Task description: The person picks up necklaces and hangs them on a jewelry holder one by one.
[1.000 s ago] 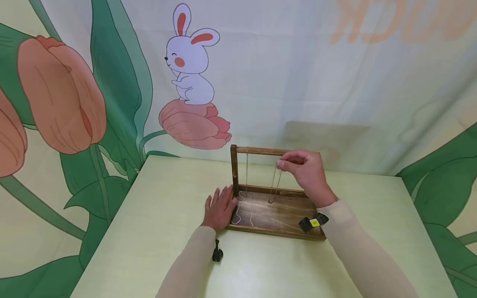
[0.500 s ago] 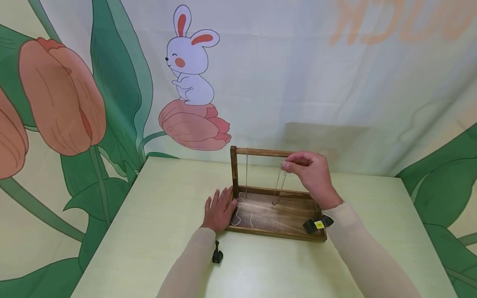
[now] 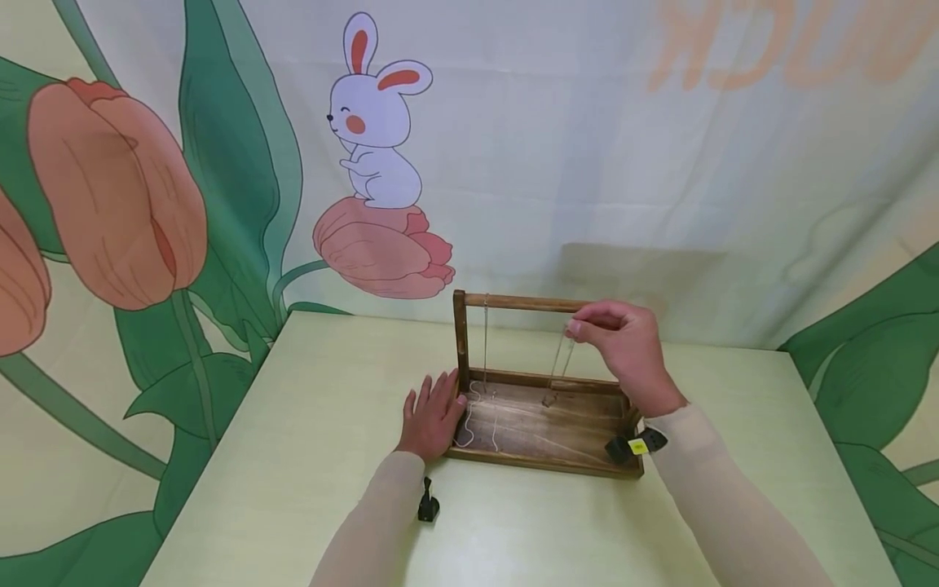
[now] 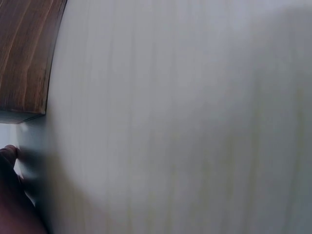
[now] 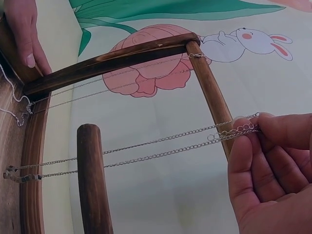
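pinched the thin, silver, metal-link chain (image 5: 165, 139) just right of the head view's centre with the right hand (image 3: 629, 352), thumb and fingers curled, rested the straight-fingered left hand (image 3: 431, 414) against the left end of the dark-brown, rectangular wooden tray (image 3: 543, 464), and seemed to need a firm pinch and untwisted strands.

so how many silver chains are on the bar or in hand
2: a silver chain hanging from the wooden bar, a second chain pinched in the right hand, which may hide more.
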Tool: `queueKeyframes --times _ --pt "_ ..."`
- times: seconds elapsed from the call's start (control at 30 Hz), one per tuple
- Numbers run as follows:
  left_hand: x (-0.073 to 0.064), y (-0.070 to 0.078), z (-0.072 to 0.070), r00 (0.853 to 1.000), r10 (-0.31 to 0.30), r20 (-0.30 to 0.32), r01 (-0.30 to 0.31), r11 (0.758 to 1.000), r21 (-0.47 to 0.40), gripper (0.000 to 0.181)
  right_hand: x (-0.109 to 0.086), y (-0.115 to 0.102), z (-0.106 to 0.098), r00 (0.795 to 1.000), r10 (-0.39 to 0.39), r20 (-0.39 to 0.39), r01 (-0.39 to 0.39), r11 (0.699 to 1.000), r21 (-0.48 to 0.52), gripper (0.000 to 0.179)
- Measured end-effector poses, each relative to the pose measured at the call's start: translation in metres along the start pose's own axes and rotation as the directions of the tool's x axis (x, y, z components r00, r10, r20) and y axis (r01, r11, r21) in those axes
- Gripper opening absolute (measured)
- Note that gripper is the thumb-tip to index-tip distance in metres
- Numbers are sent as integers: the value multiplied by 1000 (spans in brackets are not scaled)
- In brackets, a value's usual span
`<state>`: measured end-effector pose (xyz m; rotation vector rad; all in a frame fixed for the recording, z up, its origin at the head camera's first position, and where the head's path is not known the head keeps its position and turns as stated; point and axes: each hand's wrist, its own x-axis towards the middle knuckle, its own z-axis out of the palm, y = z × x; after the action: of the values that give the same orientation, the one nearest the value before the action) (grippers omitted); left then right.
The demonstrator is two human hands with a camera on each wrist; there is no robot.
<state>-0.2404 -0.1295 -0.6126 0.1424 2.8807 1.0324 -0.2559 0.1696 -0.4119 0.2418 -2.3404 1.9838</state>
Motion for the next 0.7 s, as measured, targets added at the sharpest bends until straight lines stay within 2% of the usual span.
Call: queueKeyframes --times 0.3,0.53,0.7 --pt "1 1 0 1000 -3 3 3 1000 -4 59 -2 3 -8 999 -41 -14 40 999 -12 15" --pt "2 -1 2 1000 15 -14 -15 1000 -1 60 -1 0 -13 999 -42 -27 42 999 1 25" --pt "1 -2 4 1000 14 -24 -15 1000 -4 59 -1 0 -16 999 -34 -34 34 999 5 19"
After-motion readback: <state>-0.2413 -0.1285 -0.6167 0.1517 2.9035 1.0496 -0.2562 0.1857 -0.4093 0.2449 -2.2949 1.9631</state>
